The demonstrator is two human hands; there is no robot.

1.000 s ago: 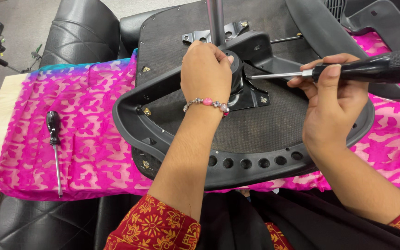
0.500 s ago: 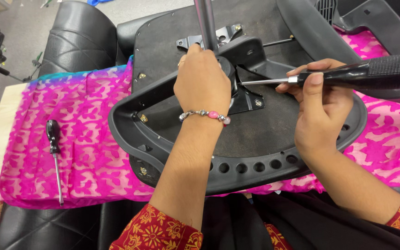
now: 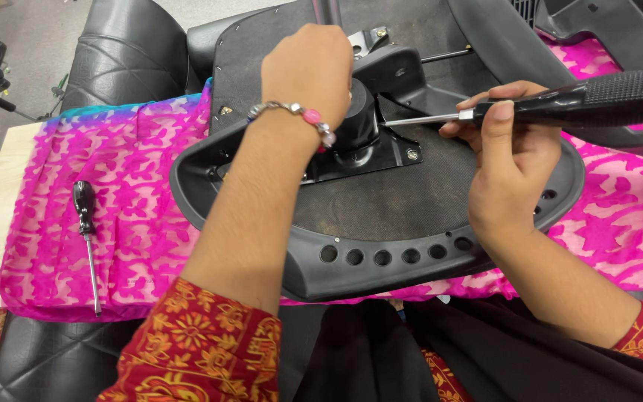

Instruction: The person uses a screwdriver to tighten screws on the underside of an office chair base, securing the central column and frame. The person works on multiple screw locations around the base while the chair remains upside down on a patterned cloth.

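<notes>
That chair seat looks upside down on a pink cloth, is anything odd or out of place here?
Only that: the chair seat lies underside up on the pink cloth. A spare screwdriver lies loose on the cloth, left of it. Nothing looks spilled or broken.

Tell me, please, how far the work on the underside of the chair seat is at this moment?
Done: the black mechanism plate lies on the upturned chair seat, with a screw head visible at its corner. In hand: the left hand presses on the mechanism hub, and the right hand holds a screwdriver with its tip at the plate. Left: I cannot tell which screws are tight. A second screwdriver lies on the pink cloth.
</notes>
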